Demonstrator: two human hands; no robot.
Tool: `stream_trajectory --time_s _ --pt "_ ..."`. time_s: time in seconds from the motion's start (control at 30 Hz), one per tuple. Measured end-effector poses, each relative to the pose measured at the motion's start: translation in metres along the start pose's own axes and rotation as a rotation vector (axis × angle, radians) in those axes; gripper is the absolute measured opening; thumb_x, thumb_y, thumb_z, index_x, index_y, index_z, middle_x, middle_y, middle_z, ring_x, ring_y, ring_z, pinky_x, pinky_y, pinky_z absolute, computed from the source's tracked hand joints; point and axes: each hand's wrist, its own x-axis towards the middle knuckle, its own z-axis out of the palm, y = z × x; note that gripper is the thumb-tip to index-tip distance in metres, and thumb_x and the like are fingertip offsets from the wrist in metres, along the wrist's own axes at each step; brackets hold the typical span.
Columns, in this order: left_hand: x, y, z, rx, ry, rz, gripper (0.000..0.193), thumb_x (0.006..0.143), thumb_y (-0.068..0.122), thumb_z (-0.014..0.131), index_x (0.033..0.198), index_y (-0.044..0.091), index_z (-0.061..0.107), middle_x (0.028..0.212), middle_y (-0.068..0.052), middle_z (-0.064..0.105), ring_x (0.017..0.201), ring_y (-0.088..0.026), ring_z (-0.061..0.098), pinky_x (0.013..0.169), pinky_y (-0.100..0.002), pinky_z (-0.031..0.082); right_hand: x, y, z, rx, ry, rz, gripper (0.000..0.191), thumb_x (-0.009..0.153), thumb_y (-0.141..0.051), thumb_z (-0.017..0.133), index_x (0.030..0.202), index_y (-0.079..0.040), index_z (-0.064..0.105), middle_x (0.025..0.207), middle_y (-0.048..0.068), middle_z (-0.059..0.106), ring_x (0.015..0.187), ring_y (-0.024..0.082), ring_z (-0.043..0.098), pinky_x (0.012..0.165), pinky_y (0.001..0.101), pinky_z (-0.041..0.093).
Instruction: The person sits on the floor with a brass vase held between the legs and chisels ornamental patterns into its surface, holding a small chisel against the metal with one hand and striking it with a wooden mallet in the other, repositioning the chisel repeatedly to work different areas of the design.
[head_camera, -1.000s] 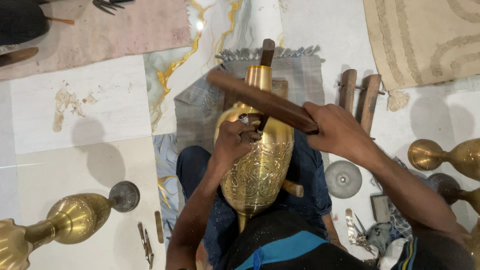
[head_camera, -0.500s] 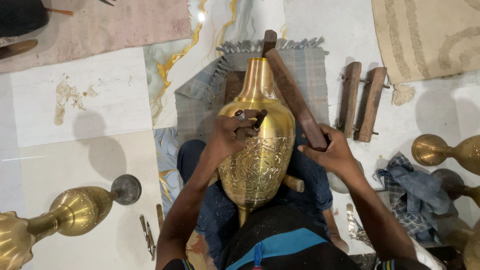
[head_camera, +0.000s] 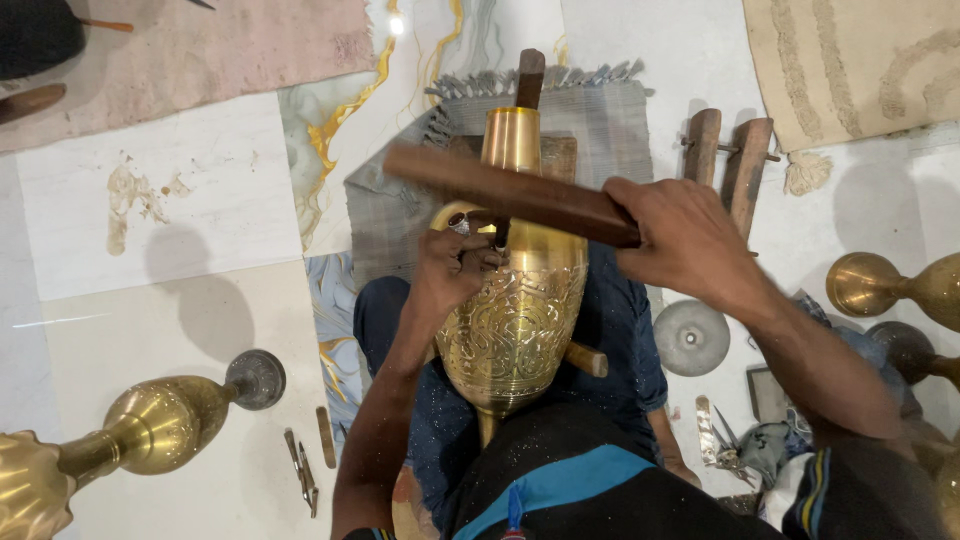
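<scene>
A tall engraved brass vase (head_camera: 515, 300) lies along my lap, its neck pointing away from me over a grey fringed mat (head_camera: 600, 120). My left hand (head_camera: 455, 265) rests on the vase's shoulder and pinches a small dark metal chisel (head_camera: 497, 228) against the brass. My right hand (head_camera: 690, 240) grips one end of a long brown wooden stick (head_camera: 500, 190), held crosswise above the vase's neck and the chisel. A wooden peg (head_camera: 585, 358) sticks out beside the vase's right flank.
Another brass vase (head_camera: 130, 435) lies on the floor at lower left. More brass pieces (head_camera: 890, 285) sit at the right edge. Two wooden blocks (head_camera: 725, 165) stand beyond my right hand, a grey metal disc (head_camera: 692, 338) below them. Small metal tools (head_camera: 305, 470) lie at lower left.
My right hand has swung the wooden stick back up and crosswise over the vase's neck, after bringing it down along the right side. My left hand stays on the chisel.
</scene>
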Motion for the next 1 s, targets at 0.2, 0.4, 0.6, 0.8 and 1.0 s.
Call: stream_trajectory --time_s 0.2,0.4,0.6,0.8,1.0 --pt "0.001 -0.002 0.0 0.023 0.001 0.035 0.031 0.089 -0.022 0.046 0.102 -0.013 0.072 0.098 -0.023 0.077 0.089 -0.023 0.081 0.077 -0.029 0.065 0.003 -0.019 -0.008 0.048 -0.027 -0.045 0.03 0.065 -0.003 0.073 0.092 -0.003 0.061 0.059 0.013 0.062 0.05 0.026 0.062 0.051 0.042 0.047" --pt "0.001 -0.002 -0.004 0.012 -0.032 0.061 0.036 0.089 -0.022 0.049 0.111 -0.005 0.072 0.097 -0.02 0.079 0.092 -0.022 0.083 0.079 -0.028 0.07 0.004 -0.017 -0.01 0.034 -0.097 0.002 0.027 0.068 -0.001 0.07 0.093 -0.002 0.061 0.059 0.013 0.061 0.05 0.025 0.063 0.051 0.0417 0.05" --pt "0.002 0.006 -0.007 -0.023 -0.036 0.007 0.046 0.088 -0.019 0.048 0.127 -0.005 0.066 0.101 -0.022 0.079 0.087 -0.021 0.079 0.076 -0.027 0.065 0.002 -0.008 0.003 0.25 -0.046 -0.052 0.029 0.071 -0.002 0.068 0.099 -0.002 0.059 0.061 0.009 0.059 0.045 0.022 0.058 0.04 0.0382 0.051" --pt "0.003 0.002 -0.008 0.005 -0.045 -0.078 0.043 0.087 -0.016 0.054 0.125 -0.004 0.07 0.1 -0.02 0.079 0.082 -0.019 0.079 0.071 -0.026 0.066 0.002 -0.004 0.012 0.286 0.015 -0.06 0.025 0.073 -0.001 0.065 0.097 0.0 0.057 0.062 0.008 0.058 0.044 0.02 0.058 0.042 0.037 0.047" --pt "0.009 0.002 -0.012 0.122 -0.111 0.123 0.038 0.07 -0.019 0.053 0.101 -0.012 0.075 0.103 -0.023 0.079 0.077 -0.024 0.08 0.062 -0.028 0.063 -0.005 -0.011 0.005 0.184 -0.081 0.044 0.025 0.074 -0.001 0.066 0.098 -0.003 0.059 0.061 0.011 0.059 0.046 0.024 0.058 0.042 0.0404 0.049"
